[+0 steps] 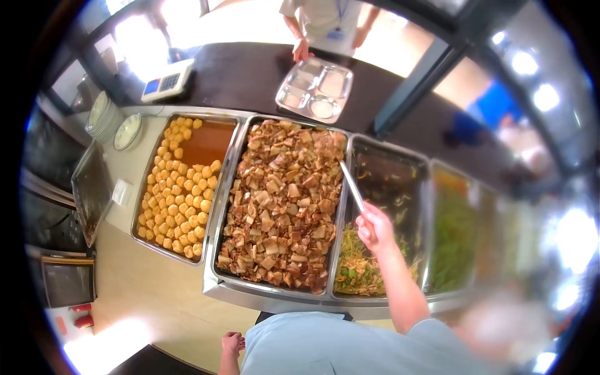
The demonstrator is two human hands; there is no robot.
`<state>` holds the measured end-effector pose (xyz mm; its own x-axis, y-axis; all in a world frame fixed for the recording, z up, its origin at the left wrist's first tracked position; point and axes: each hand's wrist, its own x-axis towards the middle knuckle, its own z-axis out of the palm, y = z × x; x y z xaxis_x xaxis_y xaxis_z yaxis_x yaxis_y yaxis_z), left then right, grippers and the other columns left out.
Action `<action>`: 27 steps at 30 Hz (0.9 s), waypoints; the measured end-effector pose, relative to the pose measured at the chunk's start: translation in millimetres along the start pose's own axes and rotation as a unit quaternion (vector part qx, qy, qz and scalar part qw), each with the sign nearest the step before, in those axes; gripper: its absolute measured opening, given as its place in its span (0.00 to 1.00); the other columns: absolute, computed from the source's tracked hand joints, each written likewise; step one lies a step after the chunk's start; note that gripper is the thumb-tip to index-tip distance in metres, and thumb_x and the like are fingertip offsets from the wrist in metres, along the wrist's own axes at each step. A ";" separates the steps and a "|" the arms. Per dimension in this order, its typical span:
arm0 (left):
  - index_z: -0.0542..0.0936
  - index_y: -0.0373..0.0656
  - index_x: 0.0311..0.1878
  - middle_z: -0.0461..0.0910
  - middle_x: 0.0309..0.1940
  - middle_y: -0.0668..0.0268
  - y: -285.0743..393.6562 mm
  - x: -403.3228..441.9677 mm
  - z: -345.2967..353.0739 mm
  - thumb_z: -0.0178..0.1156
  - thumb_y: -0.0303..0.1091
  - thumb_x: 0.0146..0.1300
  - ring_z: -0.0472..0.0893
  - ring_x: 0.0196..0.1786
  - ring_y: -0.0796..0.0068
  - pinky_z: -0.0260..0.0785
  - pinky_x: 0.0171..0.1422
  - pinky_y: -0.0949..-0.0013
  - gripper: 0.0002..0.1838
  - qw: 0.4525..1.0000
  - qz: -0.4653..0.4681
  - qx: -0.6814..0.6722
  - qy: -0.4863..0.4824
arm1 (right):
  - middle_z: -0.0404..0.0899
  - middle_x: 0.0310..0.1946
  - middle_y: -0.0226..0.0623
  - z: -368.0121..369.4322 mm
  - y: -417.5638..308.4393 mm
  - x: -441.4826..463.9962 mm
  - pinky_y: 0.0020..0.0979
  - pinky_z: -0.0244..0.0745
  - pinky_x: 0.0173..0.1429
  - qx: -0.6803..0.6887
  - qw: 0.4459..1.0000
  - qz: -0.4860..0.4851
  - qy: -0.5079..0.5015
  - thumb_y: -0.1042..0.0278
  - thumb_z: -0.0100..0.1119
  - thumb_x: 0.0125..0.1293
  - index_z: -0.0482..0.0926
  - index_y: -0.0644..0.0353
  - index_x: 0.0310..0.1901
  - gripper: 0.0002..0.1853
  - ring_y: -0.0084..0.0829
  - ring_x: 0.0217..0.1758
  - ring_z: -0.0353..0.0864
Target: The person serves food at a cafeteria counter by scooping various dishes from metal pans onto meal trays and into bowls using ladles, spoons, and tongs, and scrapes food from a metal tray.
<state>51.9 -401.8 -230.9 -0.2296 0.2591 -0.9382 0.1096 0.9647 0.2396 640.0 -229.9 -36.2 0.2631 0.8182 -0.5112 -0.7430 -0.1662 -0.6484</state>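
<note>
My right hand (375,229) is closed around a long, shiny metal serving utensil (352,186). The utensil slants up and left, its far tip near the right rim of a deep tray of chopped brown meat pieces (281,206); its exact kind is unclear. Beneath this hand is a half-emptied tray of shredded vegetables (359,265), most of the food heaped at its near end. Low beside my body, well short of the trays, hangs my left hand (233,342) with curled fingers and nothing visible in it.
A person's hand (302,50) touches a compartmented metal tray (316,87) on the dark counter. Left of the meat is a tray of round yellow balls (175,200) in sauce. Stacked bowls (102,119), a keypad device (167,81) and a dark post (412,87) stand around.
</note>
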 end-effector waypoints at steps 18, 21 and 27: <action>0.73 0.34 0.48 0.80 0.26 0.54 -4.3 20.1 -1.2 0.54 0.25 0.65 0.81 0.21 0.61 0.72 0.21 0.63 0.09 0.998 -0.028 -0.049 -0.012 | 0.77 0.26 0.37 112.0 -60.8 133.4 0.23 0.63 0.15 -0.139 0.989 -0.043 -0.034 0.73 0.53 0.72 0.73 0.64 0.61 0.17 0.23 0.16 0.72; 0.74 0.32 0.48 0.78 0.24 0.54 3.6 4.9 -1.1 0.56 0.24 0.65 0.76 0.20 0.66 0.69 0.21 0.64 0.09 0.996 -0.042 -0.082 0.000 | 0.77 0.22 0.32 126.1 -47.1 167.8 0.22 0.60 0.14 -0.217 0.974 -0.064 -0.015 0.73 0.57 0.70 0.76 0.62 0.61 0.18 0.20 0.14 0.71; 0.73 0.45 0.28 0.73 0.21 0.70 -43.6 26.0 -10.6 0.52 0.35 0.71 0.70 0.24 0.76 0.65 0.27 0.65 0.13 0.984 0.130 -0.071 -0.096 | 0.87 0.34 0.42 112.6 -17.0 193.6 0.34 0.81 0.43 -0.578 0.745 -0.317 0.101 0.69 0.65 0.59 0.81 0.60 0.58 0.23 0.35 0.34 0.86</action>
<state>31.0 -436.6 -263.1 -0.0226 0.4980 -0.8669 0.0021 0.8671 0.4981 634.3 -6.6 -60.6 0.5088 0.8544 0.1059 0.5667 -0.2398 -0.7882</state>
